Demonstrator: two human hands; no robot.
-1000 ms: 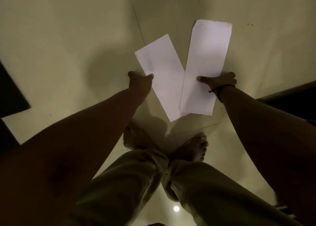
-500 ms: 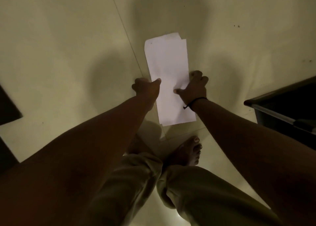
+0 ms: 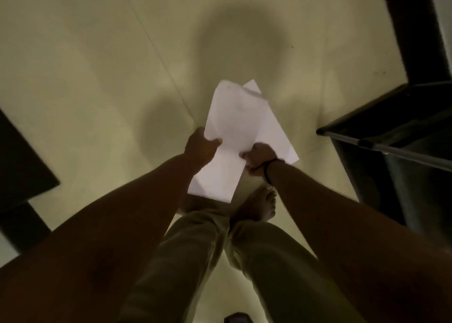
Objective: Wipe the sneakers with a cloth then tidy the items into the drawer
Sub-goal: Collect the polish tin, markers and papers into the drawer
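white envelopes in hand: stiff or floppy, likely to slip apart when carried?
The white envelopes look thin and light, probably floppy: the upper corners curl. Held only at the lower edges by the left hand and right hand, they already fan apart, so one could slide out.

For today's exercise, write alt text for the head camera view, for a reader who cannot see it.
Seen from above, a standing person's left hand and right hand hold two overlapping white envelopes over a pale tiled floor. An open dark drawer is at right.
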